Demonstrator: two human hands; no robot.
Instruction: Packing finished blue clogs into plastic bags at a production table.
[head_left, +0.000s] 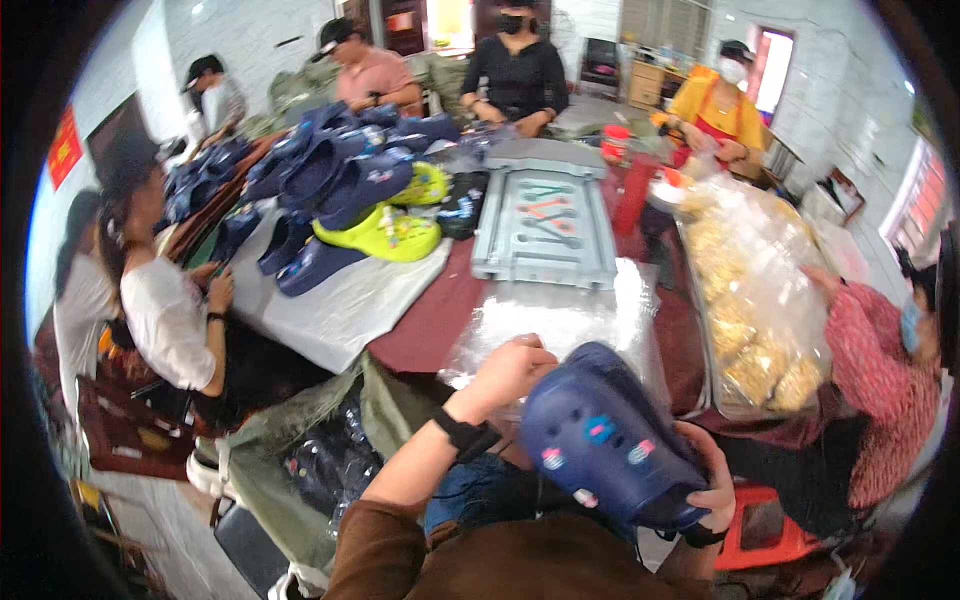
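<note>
A navy blue clog [610, 445] with small blue, pink and white charms on its upper is held tilted in front of my body. My right hand [712, 478] grips it from the right, fingers wrapped round its edge. Beside the clog's far left side is my left hand [508, 374], its fingers curled together over the clear plastic bags [560, 315]; whatever they pinch is too small or hidden to name. Beyond the bags a grey plastic folding stool [540, 220] lies on the table, with small coloured pieces on its top.
Navy clogs [350, 190] and a lime green clog [385, 235] are heaped at left on white sheeting [340, 320]. A tray of clear bags [745, 290] stands right. An open green sack [270, 465] sits by my left arm, a red stool [765, 530] lower right. Several people work around the table.
</note>
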